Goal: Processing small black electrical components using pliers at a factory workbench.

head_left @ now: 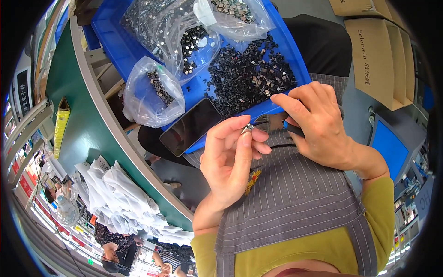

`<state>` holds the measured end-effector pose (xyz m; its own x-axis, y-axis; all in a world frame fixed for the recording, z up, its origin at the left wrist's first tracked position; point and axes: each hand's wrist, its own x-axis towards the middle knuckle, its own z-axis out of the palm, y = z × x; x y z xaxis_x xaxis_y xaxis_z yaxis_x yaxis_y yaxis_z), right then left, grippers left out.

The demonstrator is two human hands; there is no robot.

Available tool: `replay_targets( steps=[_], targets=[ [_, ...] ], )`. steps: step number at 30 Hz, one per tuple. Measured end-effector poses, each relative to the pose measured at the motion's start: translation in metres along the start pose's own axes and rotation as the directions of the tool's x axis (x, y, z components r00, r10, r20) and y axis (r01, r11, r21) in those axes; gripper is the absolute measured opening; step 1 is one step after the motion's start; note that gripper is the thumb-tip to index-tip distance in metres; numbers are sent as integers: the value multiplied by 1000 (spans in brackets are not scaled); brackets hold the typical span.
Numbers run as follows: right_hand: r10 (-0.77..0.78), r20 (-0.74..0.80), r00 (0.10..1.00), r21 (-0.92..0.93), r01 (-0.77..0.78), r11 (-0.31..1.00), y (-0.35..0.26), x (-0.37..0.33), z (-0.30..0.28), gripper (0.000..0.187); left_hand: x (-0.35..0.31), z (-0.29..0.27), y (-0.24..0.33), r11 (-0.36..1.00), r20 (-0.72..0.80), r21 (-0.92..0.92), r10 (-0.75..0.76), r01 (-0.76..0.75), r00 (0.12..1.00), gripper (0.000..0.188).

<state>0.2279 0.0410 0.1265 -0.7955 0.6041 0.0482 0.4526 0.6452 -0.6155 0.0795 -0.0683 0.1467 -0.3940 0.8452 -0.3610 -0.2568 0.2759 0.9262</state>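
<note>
Black parts (230,90) in blue tray (110,39)

Bright, even light; glints on clear bags (138,106); fisheye bends green table (83,129), corners black.

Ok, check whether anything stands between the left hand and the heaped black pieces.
Only the near rim of the blue tray lies between the left hand and the black pieces; the phone lies to the left.

Bags (138,108) and loose parts (240,74) in tray (108,33), table (76,134) to its left
</note>
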Motion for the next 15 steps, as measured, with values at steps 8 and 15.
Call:
replay_targets(
  steps=[8,15],
  targets=[
    [-3,32,999,-16,3,1000,1,-3,-3,61,-2,-4,-2,1000,50,-7,22,-22,999,25],
    [-1,26,1000,-23,2,1000,-1,-3,-3,60,-3,-4,-6,994,53,66,88,-92,995,27]
  ],
)
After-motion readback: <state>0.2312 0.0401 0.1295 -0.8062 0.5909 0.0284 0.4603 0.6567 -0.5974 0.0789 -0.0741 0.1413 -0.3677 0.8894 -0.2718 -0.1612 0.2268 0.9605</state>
